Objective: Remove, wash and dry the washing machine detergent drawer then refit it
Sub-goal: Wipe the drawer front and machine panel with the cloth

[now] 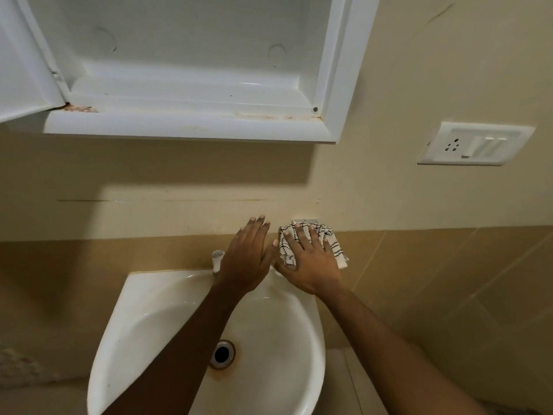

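Observation:
My right hand lies spread flat on a white cloth with thin black stripes, pressing it against an object at the wall, just right of the sink's back corner. Only a small white edge of that object shows above the cloth; I cannot tell whether it is the detergent drawer. My left hand is beside it on the left, fingers straight and together, pointing at the wall, its edge touching my right hand. What lies under the left palm is hidden.
A white corner sink with a rusty drain lies below my arms. A small white tap stands at its back rim. An open white wall cabinet hangs overhead. A socket and switch plate sits on the right wall.

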